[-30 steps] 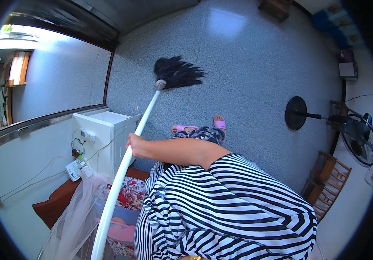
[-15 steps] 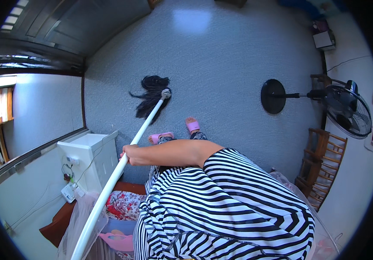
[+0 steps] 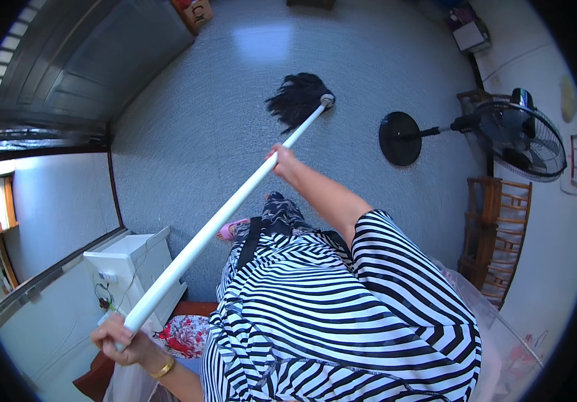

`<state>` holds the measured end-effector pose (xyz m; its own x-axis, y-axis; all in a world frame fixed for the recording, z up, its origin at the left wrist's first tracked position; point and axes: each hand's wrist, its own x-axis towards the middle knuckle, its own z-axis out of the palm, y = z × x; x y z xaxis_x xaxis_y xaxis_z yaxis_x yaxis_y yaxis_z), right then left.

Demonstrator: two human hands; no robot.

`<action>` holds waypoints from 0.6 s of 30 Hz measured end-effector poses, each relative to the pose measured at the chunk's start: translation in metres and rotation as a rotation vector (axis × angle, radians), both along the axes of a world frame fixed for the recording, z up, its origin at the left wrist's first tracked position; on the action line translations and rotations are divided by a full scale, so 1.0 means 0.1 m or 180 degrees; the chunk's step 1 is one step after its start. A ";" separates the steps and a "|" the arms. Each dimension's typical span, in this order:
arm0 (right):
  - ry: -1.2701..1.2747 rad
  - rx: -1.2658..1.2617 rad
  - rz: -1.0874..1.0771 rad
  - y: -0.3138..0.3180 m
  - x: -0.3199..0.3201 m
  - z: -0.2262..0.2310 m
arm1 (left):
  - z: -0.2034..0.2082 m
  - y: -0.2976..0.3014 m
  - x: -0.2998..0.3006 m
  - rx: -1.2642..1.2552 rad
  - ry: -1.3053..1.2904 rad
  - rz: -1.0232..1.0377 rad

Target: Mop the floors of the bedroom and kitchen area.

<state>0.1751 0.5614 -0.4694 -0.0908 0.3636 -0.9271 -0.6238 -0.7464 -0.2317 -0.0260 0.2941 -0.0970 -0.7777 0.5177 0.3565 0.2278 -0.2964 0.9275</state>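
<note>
Gripping: both hands are closed on the mop (image 3: pixel 235 206), well apart from each other along its white pole (image 3: pixel 188 258).
Left hand: the left hand (image 3: pixel 124 338) has its fingers curled around the pole's near end; a gold bangle (image 3: pixel 164 368) circles the wrist.
Right hand: the right hand (image 3: pixel 284 163) is folded round the pole higher up, between the left hand and the black strands (image 3: pixel 296 99).
Mop: it slants from lower left to upper right, its strands spread on the grey floor (image 3: pixel 342 174), ahead of the feet and well in from the floor's left and right edges.
Collar: the pale collar (image 3: pixel 327 101) joins pole and strands, most of which fan out to its left.
Sandal: a pink sandal (image 3: pixel 233 229) shows on the left foot.
Fan: a black fan (image 3: pixel 523 137) stands near the floor's right edge, its round base (image 3: pixel 399 139) flat on the floor.
Furniture: brown wooden furniture (image 3: pixel 483 231) with rungs stands along that same edge.
Cabinet: a white cabinet (image 3: pixel 121 268) sits at the floor's left edge.
</note>
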 end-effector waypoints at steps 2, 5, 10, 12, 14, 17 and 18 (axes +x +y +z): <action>-0.0006 0.0079 -0.0410 0.22 0.39 -0.03 | -0.03 0.39 0.19 -0.0157 0.0315 -0.1138; 0.0278 0.0141 -0.0891 0.25 0.81 0.01 | 0.14 0.80 0.43 0.0088 0.0483 -0.1709; 0.1015 -0.0024 -0.1458 -0.13 1.06 0.29 | 0.64 1.26 0.56 0.0467 0.0528 -0.2515; 0.1429 -0.0088 -0.1826 -0.31 1.18 0.44 | 0.72 1.31 0.29 0.0363 0.0364 -0.3431; 0.1454 -0.0138 -0.1946 -0.48 1.24 0.57 | 0.79 1.32 0.10 0.0681 -0.0149 -0.3607; 0.1414 -0.0263 -0.2136 -0.75 1.45 0.66 | 0.80 1.62 0.43 0.0744 -0.0458 -0.3597; 0.1422 -0.0352 -0.2143 -0.81 1.52 0.68 | 0.82 1.72 0.64 0.0647 -0.0409 -0.3392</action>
<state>0.3276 0.4804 -0.4013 -0.2550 0.3806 -0.8889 -0.9630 -0.1824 0.1982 0.0383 0.4657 -0.0154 -0.0024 0.8881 0.4597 -0.3318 -0.4343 0.8374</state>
